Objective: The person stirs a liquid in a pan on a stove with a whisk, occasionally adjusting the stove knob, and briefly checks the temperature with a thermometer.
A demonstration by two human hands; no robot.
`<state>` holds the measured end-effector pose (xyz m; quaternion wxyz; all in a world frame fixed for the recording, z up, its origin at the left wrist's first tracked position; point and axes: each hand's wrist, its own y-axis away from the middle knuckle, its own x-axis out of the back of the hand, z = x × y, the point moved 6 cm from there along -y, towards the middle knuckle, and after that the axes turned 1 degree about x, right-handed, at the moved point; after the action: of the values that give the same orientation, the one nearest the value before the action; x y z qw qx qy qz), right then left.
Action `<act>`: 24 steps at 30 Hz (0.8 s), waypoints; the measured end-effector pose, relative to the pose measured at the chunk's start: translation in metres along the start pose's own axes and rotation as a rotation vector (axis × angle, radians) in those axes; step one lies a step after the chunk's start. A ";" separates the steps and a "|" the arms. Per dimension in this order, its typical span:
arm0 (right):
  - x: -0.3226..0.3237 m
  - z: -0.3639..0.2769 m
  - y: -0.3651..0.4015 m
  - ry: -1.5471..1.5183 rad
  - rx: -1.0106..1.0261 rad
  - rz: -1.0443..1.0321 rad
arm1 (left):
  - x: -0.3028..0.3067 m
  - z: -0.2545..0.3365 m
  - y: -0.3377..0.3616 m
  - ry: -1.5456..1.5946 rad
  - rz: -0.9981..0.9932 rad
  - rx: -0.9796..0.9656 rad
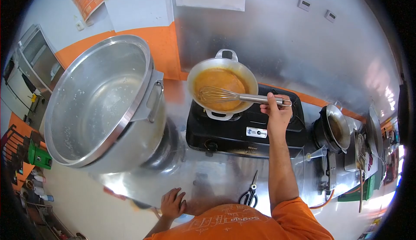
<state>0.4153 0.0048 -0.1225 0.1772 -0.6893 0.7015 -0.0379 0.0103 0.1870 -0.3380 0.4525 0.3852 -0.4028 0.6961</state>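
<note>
My right hand (277,110) is closed round the steel handle of a whisk (219,94). The wire end of the whisk reaches into an orange-brown sauce (225,79) in a two-handled metal wok (252,80). Under the wok is a black gas stove (203,137); its flame cannot be seen. Down at the front edge of the steel counter (190,170), my left hand (173,203) lies with its fingers stretched and holds nothing. Black-handled scissors (250,195) lie on the counter between my two arms.
A very large metal pot (147,129) stands left of the stove, with white specks inside. To the right are another wok (339,127), a clear funnel (318,152) and long-handled utensils (361,175). A steel-clad wall (268,45) rises behind the stove.
</note>
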 end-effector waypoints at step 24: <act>-0.008 -0.023 0.015 0.143 0.217 -0.262 | 0.004 0.002 -0.003 0.040 0.046 -0.011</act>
<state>0.3940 0.0086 -0.1041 0.1937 -0.7471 0.6084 -0.1850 0.0123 0.1872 -0.3331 0.4462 0.3594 -0.4063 0.7118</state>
